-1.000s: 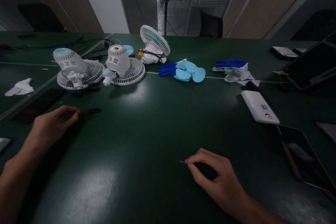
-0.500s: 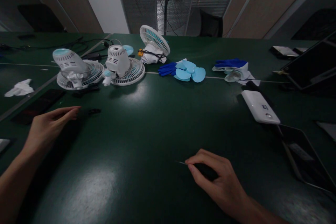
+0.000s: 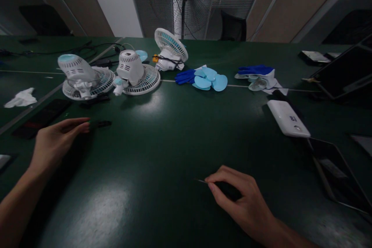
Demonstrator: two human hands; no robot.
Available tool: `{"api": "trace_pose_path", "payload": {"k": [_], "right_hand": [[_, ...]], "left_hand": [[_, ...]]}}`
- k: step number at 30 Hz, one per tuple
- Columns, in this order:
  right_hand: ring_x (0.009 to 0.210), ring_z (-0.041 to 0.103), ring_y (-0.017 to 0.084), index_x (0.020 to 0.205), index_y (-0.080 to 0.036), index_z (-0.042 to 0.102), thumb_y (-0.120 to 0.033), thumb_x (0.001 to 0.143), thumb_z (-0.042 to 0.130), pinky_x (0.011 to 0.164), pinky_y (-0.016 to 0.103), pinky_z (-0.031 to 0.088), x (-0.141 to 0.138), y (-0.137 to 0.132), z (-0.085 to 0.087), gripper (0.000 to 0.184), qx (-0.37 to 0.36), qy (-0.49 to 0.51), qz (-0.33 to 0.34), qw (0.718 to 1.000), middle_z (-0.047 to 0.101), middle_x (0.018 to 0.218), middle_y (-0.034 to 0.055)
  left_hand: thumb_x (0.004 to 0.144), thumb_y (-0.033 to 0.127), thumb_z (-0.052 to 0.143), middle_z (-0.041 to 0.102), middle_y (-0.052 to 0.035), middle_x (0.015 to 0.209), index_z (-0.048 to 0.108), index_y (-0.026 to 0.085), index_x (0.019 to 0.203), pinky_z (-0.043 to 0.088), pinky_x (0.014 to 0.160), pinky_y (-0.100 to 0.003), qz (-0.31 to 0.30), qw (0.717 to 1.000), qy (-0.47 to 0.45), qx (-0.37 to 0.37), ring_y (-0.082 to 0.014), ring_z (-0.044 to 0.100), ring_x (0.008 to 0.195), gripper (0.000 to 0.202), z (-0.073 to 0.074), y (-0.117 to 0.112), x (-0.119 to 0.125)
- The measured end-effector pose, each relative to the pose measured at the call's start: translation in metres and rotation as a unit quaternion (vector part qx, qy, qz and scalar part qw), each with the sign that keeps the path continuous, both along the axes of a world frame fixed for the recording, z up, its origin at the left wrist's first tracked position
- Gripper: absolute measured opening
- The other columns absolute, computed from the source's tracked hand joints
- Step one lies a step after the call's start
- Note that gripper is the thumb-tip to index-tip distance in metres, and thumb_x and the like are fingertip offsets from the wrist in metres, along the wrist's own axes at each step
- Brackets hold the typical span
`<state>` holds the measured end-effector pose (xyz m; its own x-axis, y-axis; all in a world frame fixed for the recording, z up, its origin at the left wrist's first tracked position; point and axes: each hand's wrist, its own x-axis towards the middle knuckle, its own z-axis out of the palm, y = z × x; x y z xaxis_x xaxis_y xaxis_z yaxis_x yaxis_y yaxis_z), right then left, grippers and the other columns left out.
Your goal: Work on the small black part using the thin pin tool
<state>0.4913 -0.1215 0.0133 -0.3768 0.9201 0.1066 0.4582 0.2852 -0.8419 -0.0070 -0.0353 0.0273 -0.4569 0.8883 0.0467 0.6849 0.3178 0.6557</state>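
My left hand (image 3: 56, 137) hovers over the left side of the dark green table (image 3: 162, 135). Its thumb and index finger point right, slightly apart, with nothing visible between them. Just beyond the fingertips lies a small black piece (image 3: 104, 123), too dark to identify. At the lower right, my right hand (image 3: 241, 197) rests near the tabletop, thumb and index finger pinched on a thin, pale, needle-like piece (image 3: 201, 181) that points left.
Two white desk fans (image 3: 130, 69) (image 3: 78, 71) lie face down at the back left; another fan (image 3: 171, 48) sits tilted beyond. Blue fan blades (image 3: 210, 79) and gloves (image 3: 257, 71) lie along the back. At right are a white power bank (image 3: 287, 118) and a dark tablet (image 3: 338, 174).
My left thumb and index finger have parted slightly, and the hand has shifted a little right. My right hand stays still with its thin piece.
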Motion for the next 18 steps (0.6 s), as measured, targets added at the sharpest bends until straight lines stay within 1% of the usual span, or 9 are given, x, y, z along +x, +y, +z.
{"api": "trace_pose_path", "payload": {"k": [3,5,7,9,10,12,15,18], "right_hand": [[0.071,0.069,0.016,0.095,-0.023,0.074,-0.020,0.096,0.061,0.064,0.029,0.051,-0.001,0.000,0.000,0.013,0.001,0.000,0.003,1.000,0.072,0.082,0.0017],[0.070,0.069,0.016,0.094,-0.023,0.074,-0.020,0.096,0.060,0.064,0.029,0.051,-0.001,0.000,0.001,0.014,0.006,0.002,0.000,1.000,0.072,0.081,0.0018],[0.070,0.069,0.016,0.093,-0.023,0.074,-0.020,0.096,0.060,0.063,0.028,0.051,-0.002,0.001,0.001,0.014,0.011,0.001,-0.002,1.000,0.072,0.080,0.0020],[0.069,0.069,0.016,0.094,-0.023,0.074,-0.020,0.096,0.060,0.063,0.029,0.051,-0.003,0.001,0.001,0.014,0.010,-0.001,-0.002,1.000,0.072,0.080,0.0020],[0.070,0.069,0.016,0.094,-0.023,0.074,-0.020,0.096,0.060,0.064,0.029,0.051,-0.003,0.001,0.001,0.014,0.009,-0.001,-0.002,1.000,0.072,0.081,0.0019],[0.070,0.069,0.016,0.095,-0.023,0.074,-0.020,0.096,0.061,0.064,0.029,0.051,-0.002,0.002,0.001,0.014,0.006,0.001,0.000,1.000,0.072,0.081,0.0018],[0.071,0.069,0.016,0.095,-0.022,0.074,-0.020,0.096,0.060,0.064,0.029,0.051,-0.002,0.001,0.001,0.014,0.006,0.007,0.001,1.000,0.072,0.081,0.0016],[0.071,0.070,0.016,0.094,-0.022,0.074,-0.020,0.096,0.060,0.063,0.028,0.051,-0.002,0.001,0.002,0.013,0.004,0.006,0.001,1.000,0.072,0.081,0.0013]], "left_hand": [[0.077,0.059,0.070,0.079,-0.0086,0.102,0.072,0.019,0.125,0.056,0.102,-0.046,0.002,1.000,0.007,0.016,-0.0324,0.073,0.105,0.062,0.001,0.000,0.007],[0.078,0.060,0.069,0.078,-0.0085,0.107,0.072,0.020,0.123,0.054,0.105,-0.047,-0.007,0.999,0.022,0.042,-0.0320,0.073,0.107,0.061,0.001,0.001,0.013],[0.078,0.063,0.068,0.075,-0.0088,0.119,0.074,0.020,0.117,0.049,0.111,-0.046,-0.048,0.995,0.043,0.075,-0.0314,0.069,0.114,0.058,-0.001,0.004,0.017],[0.079,0.066,0.067,0.071,-0.0088,0.129,0.075,0.019,0.111,0.043,0.117,-0.043,-0.103,0.990,0.043,0.088,-0.0306,0.065,0.123,0.057,-0.004,0.008,0.020],[0.078,0.067,0.067,0.070,-0.0088,0.131,0.075,0.019,0.111,0.042,0.118,-0.042,-0.123,0.989,0.031,0.080,-0.0305,0.064,0.125,0.058,-0.006,0.010,0.020],[0.076,0.069,0.069,0.072,-0.0090,0.128,0.074,0.020,0.113,0.043,0.117,-0.042,-0.138,0.989,0.007,0.046,-0.0310,0.065,0.123,0.062,-0.011,0.013,0.018],[0.076,0.069,0.070,0.073,-0.0084,0.126,0.073,0.021,0.120,0.046,0.112,-0.042,-0.132,0.991,0.003,-0.004,-0.0313,0.067,0.119,0.065,-0.017,0.016,0.010],[0.079,0.065,0.071,0.073,-0.0074,0.129,0.072,0.022,0.125,0.046,0.111,-0.041,-0.126,0.992,0.004,-0.026,-0.0308,0.067,0.118,0.063,-0.020,0.016,0.004]]}}
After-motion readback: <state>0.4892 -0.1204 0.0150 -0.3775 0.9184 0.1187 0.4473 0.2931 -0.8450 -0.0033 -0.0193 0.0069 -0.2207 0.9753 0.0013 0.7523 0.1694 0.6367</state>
